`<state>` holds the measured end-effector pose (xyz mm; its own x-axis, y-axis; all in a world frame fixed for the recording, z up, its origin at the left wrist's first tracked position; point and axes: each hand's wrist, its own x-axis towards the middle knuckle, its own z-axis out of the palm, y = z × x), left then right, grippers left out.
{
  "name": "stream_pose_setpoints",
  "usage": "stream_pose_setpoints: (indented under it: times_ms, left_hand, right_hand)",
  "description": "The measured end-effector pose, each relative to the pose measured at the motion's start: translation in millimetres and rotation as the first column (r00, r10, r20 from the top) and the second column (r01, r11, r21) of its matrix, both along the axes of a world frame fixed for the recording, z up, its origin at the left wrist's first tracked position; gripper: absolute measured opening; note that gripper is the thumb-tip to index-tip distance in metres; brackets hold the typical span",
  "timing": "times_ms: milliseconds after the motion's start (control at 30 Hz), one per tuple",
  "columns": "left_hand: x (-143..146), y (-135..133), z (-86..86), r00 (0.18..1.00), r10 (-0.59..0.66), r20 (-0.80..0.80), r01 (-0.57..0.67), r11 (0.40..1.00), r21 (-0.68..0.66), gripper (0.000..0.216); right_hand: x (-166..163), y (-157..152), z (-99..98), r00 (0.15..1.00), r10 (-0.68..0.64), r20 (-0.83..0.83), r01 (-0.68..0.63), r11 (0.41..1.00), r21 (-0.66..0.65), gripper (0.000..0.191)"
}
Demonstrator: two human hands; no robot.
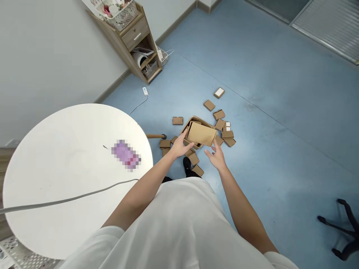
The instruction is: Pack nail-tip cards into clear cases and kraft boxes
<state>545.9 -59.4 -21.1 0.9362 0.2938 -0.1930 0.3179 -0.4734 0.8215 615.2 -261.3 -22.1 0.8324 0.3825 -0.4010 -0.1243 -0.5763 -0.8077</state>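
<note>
A flat brown cardboard box [202, 133] is held between my two hands, above a larger open carton [206, 121] on the floor. My left hand [179, 146] is at the box's left end, its fingers along the edge and its thumb spread below. At the lower right corner, the fingertips of my right hand [217, 156] touch the box, with the thumb apart from it. Brown box shapes show inside the carton, though the held box hides much of it. Several small cardboard boxes [193, 158] lie around the carton, close to my shoe [186, 164].
A round white table [70, 149] stands at left, with a blurred purple item [126, 155] and a grey cable [70, 200] on it. Beyond is a wooden cabinet [136, 33] bearing a white basket [123, 16]. Black chair legs [346, 229] show at lower right.
</note>
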Motion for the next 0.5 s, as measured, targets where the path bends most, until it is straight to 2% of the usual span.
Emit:
stream_pose_setpoints:
  times_ms: [100,200,333,500]
  left_hand:
    - [-8,-1,3.6,1.000,0.001,-0.025,-0.002,0.999,-0.036,0.084]
    - [-29,-3,8.9,0.996,0.075,-0.049,-0.081,0.987,-0.136,0.087]
    - [-75,-5,16.0,0.954,0.284,-0.095,-0.299,0.926,-0.231,0.077]
    - [-143,-6,30.8,0.829,0.555,-0.072,-0.556,0.803,-0.215,0.056]
  right_hand:
    - [-7,1,-1.8,0.999,-0.005,-0.043,0.006,1.000,0.020,0.077]
    - [-18,3,-4.6,0.994,0.046,-0.097,-0.043,0.999,0.032,0.073]
    - [-30,16,-9.1,0.959,0.207,-0.193,-0.201,0.978,0.051,0.068]
    - [-42,54,-9.5,0.887,0.412,-0.208,-0.398,0.911,0.110,0.055]
